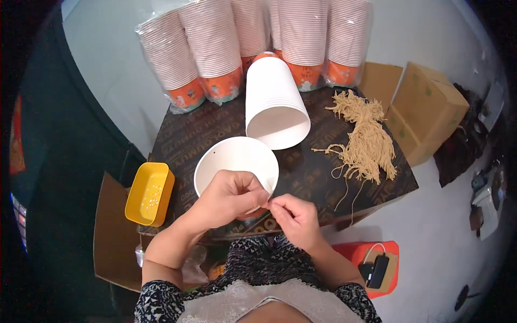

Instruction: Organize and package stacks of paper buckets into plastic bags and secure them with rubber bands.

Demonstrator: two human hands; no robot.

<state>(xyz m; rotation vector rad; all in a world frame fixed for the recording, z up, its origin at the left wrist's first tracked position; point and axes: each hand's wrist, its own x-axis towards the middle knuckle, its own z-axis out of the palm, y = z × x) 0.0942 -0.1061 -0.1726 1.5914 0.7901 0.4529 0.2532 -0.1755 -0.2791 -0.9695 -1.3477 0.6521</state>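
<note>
Both hands meet low in the head view, just above the person's lap. Left hand is curled over the near rim of a white paper cup, thumb and fingers closed on the rim edge. Right hand is closed to a fine pinch, fingertips touching the left fingertips at the cup rim. What the pinch holds is too small to resolve; it may be a strand of string.

Location: the cup sits at the near edge of a dark round table, mouth up and tilted toward the person, with an orange patch of its outer wall visible beneath the hands.

Handling judgement: the cup looks light and thin-walled. It should flex or crease if squeezed at mid-wall. The rolled rim is the stiffest part, so take hold there, as the left hand does. A small hole shows on the inner wall near the rim.

Surroundings, outward:
- A nested stack of white cups lies on its side just beyond, mouth toward the person.
- A bundle of tan strings lies to the right; soft, limp, prone to tangling.
- A yellow tray sits at the left table edge.
- Wrapped cup sleeves stand at the far edge.
- Cardboard boxes rest on the floor at right.
</note>
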